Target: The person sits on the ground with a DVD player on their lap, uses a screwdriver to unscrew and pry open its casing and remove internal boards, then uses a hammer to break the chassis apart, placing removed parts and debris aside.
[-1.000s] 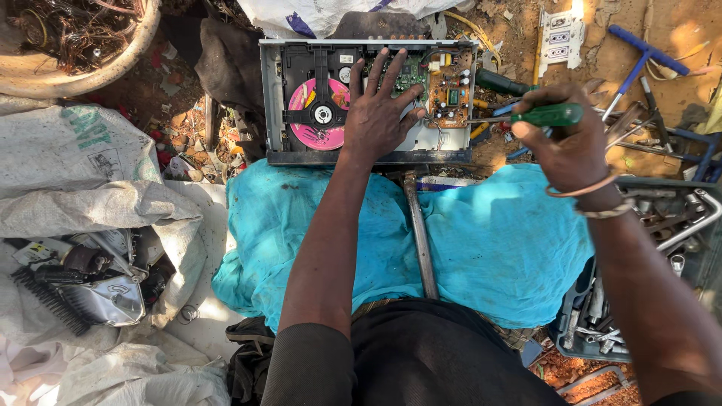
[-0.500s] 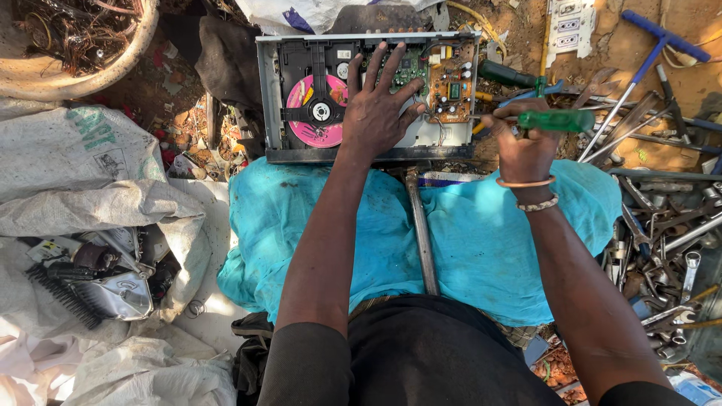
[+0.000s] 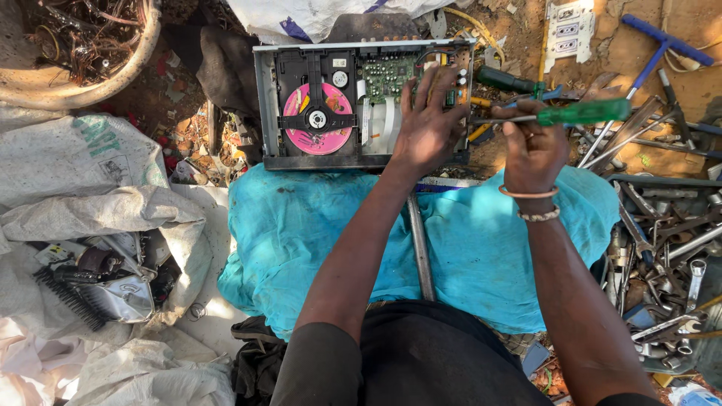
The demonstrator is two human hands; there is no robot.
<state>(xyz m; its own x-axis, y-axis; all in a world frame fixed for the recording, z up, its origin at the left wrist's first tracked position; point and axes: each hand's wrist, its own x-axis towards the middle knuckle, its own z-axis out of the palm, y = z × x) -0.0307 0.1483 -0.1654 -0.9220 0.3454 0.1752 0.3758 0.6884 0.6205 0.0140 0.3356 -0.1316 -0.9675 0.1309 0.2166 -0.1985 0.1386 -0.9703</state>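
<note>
An opened disc player (image 3: 272, 105) lies on the ground ahead, with a pink disc (image 3: 317, 119) in its tray and a green circuit board (image 3: 385, 75) beside it. My left hand (image 3: 429, 124) rests flat on the right part of the player, fingers spread over the brown board. Just right of the player, my right hand (image 3: 532, 146) grips a green-handled screwdriver (image 3: 583, 113) held level, its shaft pointing left toward the player's right edge. A teal cloth (image 3: 301, 233) covers my lap.
Wrenches and metal tools (image 3: 662, 248) lie heaped at the right. A blue T-handle tool (image 3: 654, 41) and a white socket plate (image 3: 565, 30) sit at the top right. White sacks (image 3: 83, 165) with black parts lie left, and a basin of wires (image 3: 83, 37) sits top left.
My left hand has slid right across the player, from the disc tray onto the right board. My right hand has lifted the screwdriver closer to the player's right edge.
</note>
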